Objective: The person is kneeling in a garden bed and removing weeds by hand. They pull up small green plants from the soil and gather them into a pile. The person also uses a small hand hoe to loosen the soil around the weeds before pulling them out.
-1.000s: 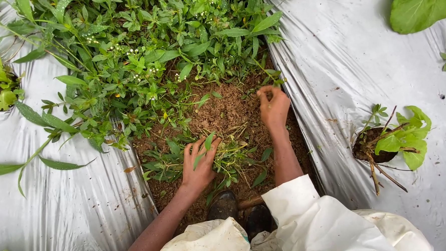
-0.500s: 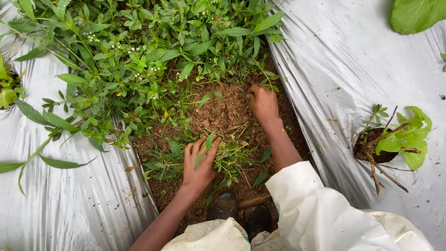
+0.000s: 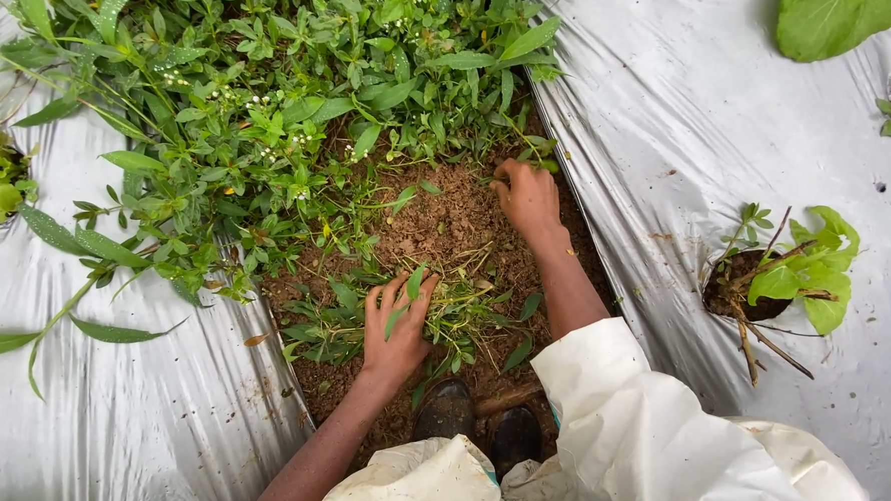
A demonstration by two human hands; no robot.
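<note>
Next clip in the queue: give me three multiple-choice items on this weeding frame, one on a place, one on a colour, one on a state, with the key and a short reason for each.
1. Where does the left hand rest?
A. On the silver sheeting
B. On a heap of loose green weeds lying on the bare soil
C. On the boots

2. What colour is the plastic sheeting on either side of the soil strip?
A. Black
B. Silver-grey
C. Blue

3. How is the right hand set?
A. Flat and open on the sheeting
B. Raised in the air, empty
C. Fingers curled, down at the edge of the standing weeds

Key: 1 B, the fingers spread over cut stems and leaves. 2 B, it shines grey on both sides. 3 C, the knuckles are bent where soil meets plants; what it grips is hidden.
</note>
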